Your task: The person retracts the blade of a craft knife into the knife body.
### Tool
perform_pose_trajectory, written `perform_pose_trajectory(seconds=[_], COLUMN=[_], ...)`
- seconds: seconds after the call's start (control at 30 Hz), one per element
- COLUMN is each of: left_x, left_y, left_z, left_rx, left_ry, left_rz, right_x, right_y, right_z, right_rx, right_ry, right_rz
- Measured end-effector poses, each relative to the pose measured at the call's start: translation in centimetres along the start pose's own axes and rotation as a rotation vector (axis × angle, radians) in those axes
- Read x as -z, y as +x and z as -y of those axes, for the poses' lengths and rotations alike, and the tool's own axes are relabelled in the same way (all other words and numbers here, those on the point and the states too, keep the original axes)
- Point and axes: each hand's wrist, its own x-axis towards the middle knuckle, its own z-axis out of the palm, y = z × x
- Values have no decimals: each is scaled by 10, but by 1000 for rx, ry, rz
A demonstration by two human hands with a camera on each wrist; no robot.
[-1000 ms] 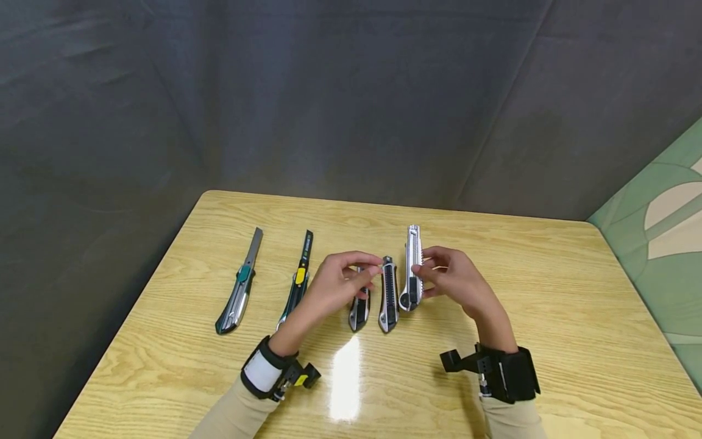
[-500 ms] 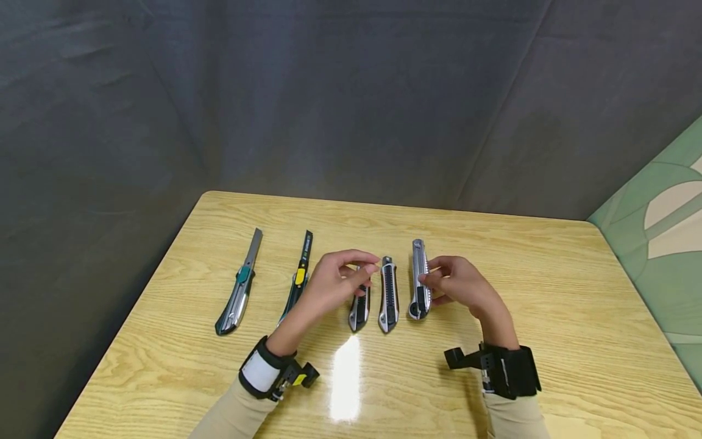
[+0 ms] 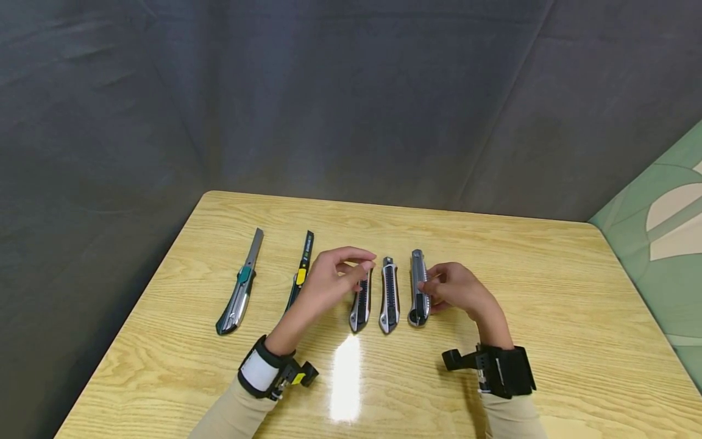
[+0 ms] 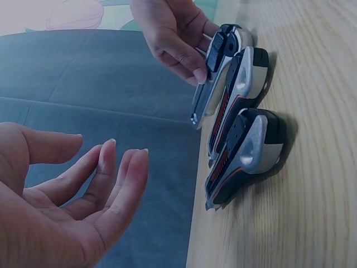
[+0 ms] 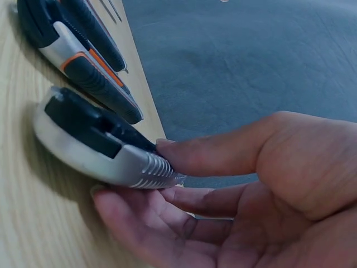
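My right hand (image 3: 457, 288) pinches a silver and black utility knife (image 3: 417, 289) between thumb and fingers, at the right end of a row. In the right wrist view this utility knife (image 5: 83, 139) lies low over the wood, its ribbed side by the fingers. To its left is a grey and black utility knife (image 3: 389, 299); beside that lies a similar utility knife (image 3: 359, 308), its upper part hidden by my left hand (image 3: 331, 283). In the left wrist view my left hand (image 4: 83, 206) holds nothing, with fingers loosely bent and thumb apart from them.
On the left of the wooden table (image 3: 548, 292) lie two more utility knives: one with a teal slider (image 3: 237, 292), one with a yellow slider (image 3: 300, 274) partly behind my left forearm. A dark cloth (image 3: 351, 110) stands beyond the far edge.
My right hand has lowered the silver utility knife and brought it toward me and slightly right, in line with the two beside it. My left hand has barely shifted.
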Motion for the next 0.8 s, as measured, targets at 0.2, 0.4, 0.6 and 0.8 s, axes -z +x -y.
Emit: perform_pose_trajectory(seconds=[0.2,0.4,0.6,0.8], left_x=[3,5,10,18], left_y=[-5,-4,5,9], left_z=[-12,-11,8,26], left_rx=[-6,-12,-36,-67], left_ry=[0,4,-10,12], left_rz=[-3,-20,-58,-94], right_x=[-2,-2,-1,0], right_y=[-1,-2,-3,-4], right_z=[1,2,2,3], right_rx=[-23,-72,-104,-121], right_ry=[-32,-113,-155,-146], right_rz=[-16,-58,-108,-124])
